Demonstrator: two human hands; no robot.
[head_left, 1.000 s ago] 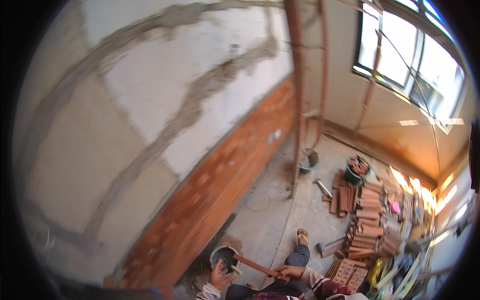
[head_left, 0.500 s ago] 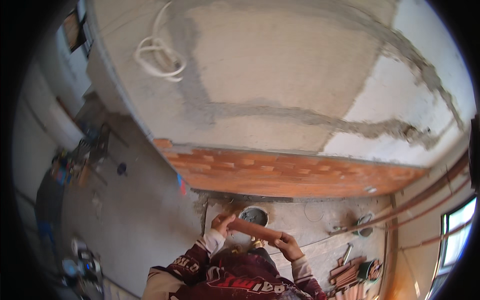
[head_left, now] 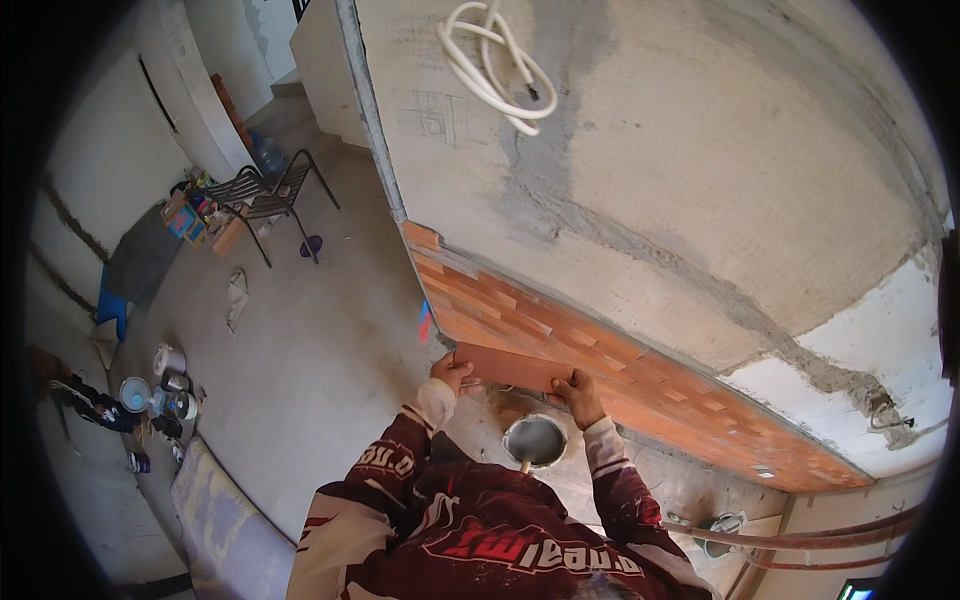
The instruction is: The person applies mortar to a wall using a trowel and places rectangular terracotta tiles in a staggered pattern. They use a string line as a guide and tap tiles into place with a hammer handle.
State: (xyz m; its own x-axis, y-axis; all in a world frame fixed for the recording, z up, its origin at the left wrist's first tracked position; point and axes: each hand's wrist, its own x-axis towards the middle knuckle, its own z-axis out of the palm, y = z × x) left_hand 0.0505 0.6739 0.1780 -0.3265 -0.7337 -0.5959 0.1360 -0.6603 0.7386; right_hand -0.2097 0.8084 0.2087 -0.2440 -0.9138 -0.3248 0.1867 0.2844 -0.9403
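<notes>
In the head view, the left hand point(head_left: 452, 373) and right hand point(head_left: 581, 397) grasp opposite ends of a flat terracotta tile point(head_left: 512, 368) at center frame; whether it touches the brick cladding point(head_left: 640, 375) behind cannot be told. The wall's corner edge point(head_left: 374, 140) drops from top center, with concrete floor point(head_left: 310, 330) stretching left of it toward a slatted metal chair point(head_left: 262, 203) at upper left. Just below the tile, a round bucket point(head_left: 506, 441) holds grey mortar point(head_left: 536, 438). Another bucket point(head_left: 716, 548), its contents unclear, stands at lower right; small containers point(head_left: 172, 361) cluster at lower left.
</notes>
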